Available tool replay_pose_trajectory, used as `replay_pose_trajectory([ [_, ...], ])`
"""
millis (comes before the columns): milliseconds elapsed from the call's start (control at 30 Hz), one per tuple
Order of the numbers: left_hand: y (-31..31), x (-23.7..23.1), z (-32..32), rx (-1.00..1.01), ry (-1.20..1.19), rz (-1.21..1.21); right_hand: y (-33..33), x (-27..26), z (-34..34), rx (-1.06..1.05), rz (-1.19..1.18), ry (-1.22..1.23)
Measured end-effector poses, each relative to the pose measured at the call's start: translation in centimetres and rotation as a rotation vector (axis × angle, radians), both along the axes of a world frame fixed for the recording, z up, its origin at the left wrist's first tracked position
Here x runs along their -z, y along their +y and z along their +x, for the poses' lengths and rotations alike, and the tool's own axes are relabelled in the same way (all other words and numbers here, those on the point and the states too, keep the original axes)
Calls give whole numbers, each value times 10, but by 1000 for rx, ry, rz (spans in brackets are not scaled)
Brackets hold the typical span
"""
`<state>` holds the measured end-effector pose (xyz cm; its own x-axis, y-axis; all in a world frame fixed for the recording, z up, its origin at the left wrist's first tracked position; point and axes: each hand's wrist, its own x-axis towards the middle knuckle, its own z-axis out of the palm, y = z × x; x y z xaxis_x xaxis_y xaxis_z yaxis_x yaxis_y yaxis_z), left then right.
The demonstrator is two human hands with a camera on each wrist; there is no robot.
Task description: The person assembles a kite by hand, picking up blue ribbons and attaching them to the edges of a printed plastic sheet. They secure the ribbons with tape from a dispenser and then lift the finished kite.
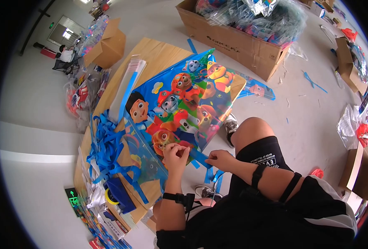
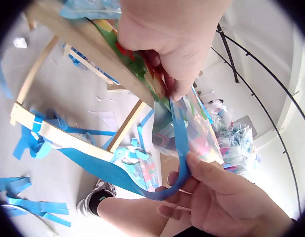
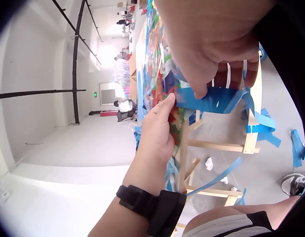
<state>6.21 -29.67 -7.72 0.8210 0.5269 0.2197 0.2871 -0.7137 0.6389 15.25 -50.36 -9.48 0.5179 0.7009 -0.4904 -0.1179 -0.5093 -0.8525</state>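
Observation:
A stack of glossy printed plastic sheets [image 1: 184, 99] with cartoon puppies lies across the wooden table. My left hand [image 1: 176, 156] is at the near edge of the sheets, its thumb and fingers pinching the end of a blue plastic strip [image 1: 199, 157] there. To its right, just off the table edge, my right hand [image 1: 220, 159] holds the same strip between thumb and fingers. In the left wrist view the strip [image 2: 181, 133] runs from the left fingertips to the right hand [image 2: 216, 192], then trails away in a loop. A clear film overhangs the edge below the print.
A heap of blue strips [image 1: 105, 145] lies on the table [image 1: 159, 47], left of the sheets. Nearby are a yellow tape roll [image 1: 110, 197] and a dark blue holder [image 1: 124, 195]. A big carton [image 1: 233, 45] of wrapped goods stands beyond; offcuts [image 1: 312, 81] litter the floor.

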Motion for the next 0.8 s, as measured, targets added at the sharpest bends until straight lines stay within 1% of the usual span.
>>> replay_pose_trajectory([
  [567, -5, -5, 0, -14, 3, 44, 2, 9, 0, -30, -20, 3],
  [600, -5, -5, 0, -14, 4, 43, 2, 8, 0, -30, -21, 5],
  [667, -4, -5, 0, -29, 13, -43, 1, 7, 0, -33, -27, -9],
  [800, -2, -3, 0, -7, 1, -5, 2, 4, 0, -32, -25, -2],
])
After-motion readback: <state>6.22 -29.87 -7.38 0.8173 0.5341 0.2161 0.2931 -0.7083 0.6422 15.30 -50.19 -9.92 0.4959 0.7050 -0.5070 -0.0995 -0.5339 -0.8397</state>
